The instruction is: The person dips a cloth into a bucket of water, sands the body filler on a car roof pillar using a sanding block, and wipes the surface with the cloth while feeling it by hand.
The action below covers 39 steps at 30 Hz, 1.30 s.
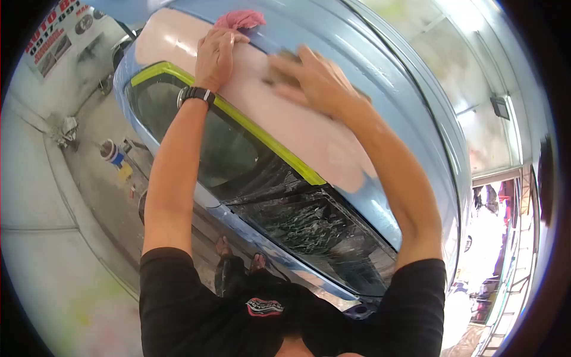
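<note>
- Pink cloth (241, 19) is lying by the fingertips of the left hand (215, 62); I can't tell if they are pinching it.
- Under the right hand (321, 86), a blurry brown block (282, 68) is sitting on the blue car (363, 53); the fingers are bending over it.
- A pale pink patch (291, 128) is showing between both hands.
- Yellow-green tape (267, 140) is running under the left wrist, where a black watch (196, 95) is showing.
</note>
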Available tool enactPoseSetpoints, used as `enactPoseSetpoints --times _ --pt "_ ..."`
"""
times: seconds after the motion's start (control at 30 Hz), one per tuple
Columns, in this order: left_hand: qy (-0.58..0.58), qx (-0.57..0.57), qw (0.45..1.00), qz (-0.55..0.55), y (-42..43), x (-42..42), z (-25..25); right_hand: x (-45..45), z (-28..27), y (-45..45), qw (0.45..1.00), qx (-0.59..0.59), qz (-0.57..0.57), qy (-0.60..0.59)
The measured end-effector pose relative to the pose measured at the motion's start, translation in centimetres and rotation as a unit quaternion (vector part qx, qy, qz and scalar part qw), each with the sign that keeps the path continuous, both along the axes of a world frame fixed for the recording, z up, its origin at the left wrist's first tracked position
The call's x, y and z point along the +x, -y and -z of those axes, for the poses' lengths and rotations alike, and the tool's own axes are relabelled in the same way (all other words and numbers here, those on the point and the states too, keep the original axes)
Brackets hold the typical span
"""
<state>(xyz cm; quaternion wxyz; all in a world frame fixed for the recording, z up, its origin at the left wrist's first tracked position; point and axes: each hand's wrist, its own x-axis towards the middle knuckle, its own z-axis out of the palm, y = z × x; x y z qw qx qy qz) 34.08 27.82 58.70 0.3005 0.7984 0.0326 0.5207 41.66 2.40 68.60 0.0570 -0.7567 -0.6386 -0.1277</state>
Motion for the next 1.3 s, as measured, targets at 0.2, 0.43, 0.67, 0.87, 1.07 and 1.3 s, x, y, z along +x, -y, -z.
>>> enactPoseSetpoints --times 0.2,0.43,0.67,0.87,1.07,1.3 --pt "-0.004 0.008 1.0 -0.009 0.0 0.0 0.1 -3.8 -0.3 17.9 0.997 -0.048 0.051 0.017" --pt "-0.012 -0.001 1.0 0.003 0.2 -0.3 0.2 0.6 0.8 -2.7 1.0 0.011 -0.005 0.0" --pt "-0.003 0.002 1.0 0.004 -0.1 0.1 0.5 -4.2 -0.8 17.0 0.996 -0.054 0.064 -0.012" --pt "-0.01 0.01 1.0 0.007 -0.1 0.0 0.2 -2.1 0.5 11.4 0.998 -0.017 0.052 0.002" --pt "-0.002 0.022 1.0 -0.006 0.5 -0.4 -0.3 0.0 1.2 -0.3 1.0 0.021 0.002 -0.011" --pt "-0.015 0.025 0.999 -0.016 -0.6 0.2 0.4 -5.2 0.0 20.8 0.995 -0.048 0.086 0.002"
